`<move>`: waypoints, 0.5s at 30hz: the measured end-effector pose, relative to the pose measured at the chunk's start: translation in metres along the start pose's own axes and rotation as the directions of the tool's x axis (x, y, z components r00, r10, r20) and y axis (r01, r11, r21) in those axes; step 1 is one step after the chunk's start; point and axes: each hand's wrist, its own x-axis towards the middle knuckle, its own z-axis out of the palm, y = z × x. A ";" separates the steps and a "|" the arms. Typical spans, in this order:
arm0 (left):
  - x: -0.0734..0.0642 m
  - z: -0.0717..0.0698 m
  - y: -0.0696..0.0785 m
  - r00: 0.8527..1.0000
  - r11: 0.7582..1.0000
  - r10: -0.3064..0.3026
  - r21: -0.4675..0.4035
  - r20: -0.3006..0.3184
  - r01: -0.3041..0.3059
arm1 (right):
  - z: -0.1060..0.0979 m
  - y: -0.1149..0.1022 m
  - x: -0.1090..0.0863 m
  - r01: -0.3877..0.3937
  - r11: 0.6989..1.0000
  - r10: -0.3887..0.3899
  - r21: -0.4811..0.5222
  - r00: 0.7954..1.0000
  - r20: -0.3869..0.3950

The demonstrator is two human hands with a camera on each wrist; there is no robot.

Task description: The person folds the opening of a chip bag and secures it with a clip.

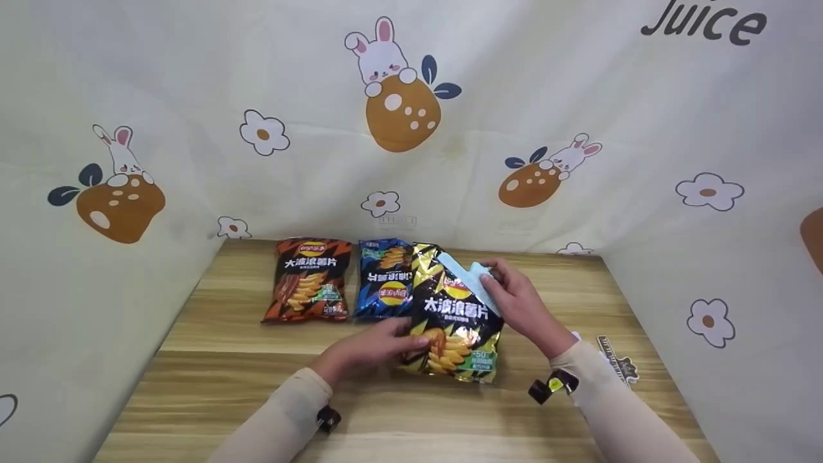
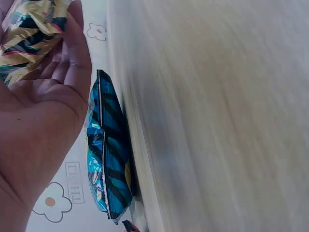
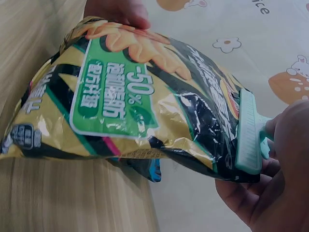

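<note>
A yellow and black chip bag (image 1: 453,318) is held raised and tilted over the table. My left hand (image 1: 379,344) grips its lower left side, thumb on the front and fingers behind. Across the bag's upper right corner sits a light blue bag clip (image 1: 464,275). My right hand (image 1: 519,305) pinches this clip by its handle; in the right wrist view the clip (image 3: 248,135) lies over the bag's edge, with fingers beneath. Behind the held bag, partly covered by it, lies a blue chip bag (image 1: 384,283). Left of that lies an orange and black chip bag (image 1: 308,280).
Wood-grain table (image 1: 225,386) carries the bags. A printed cloth (image 1: 308,173) with rabbits and flowers rises behind and at both sides. Next to my right forearm lies a flat black-and-white printed piece (image 1: 617,363), partly hidden by the sleeve.
</note>
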 end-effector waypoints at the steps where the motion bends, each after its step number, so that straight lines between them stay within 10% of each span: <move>1: -0.001 0.001 0.001 1.000 1.000 -0.006 -0.006 -0.008 0.006 | 0.000 0.000 0.000 -0.007 1.000 0.007 0.009 1.000 0.000; 15: 0.003 0.008 0.009 0.998 0.996 0.062 -0.063 0.013 -0.061 | -0.010 0.004 0.008 -0.041 0.999 0.041 -0.028 0.999 -0.021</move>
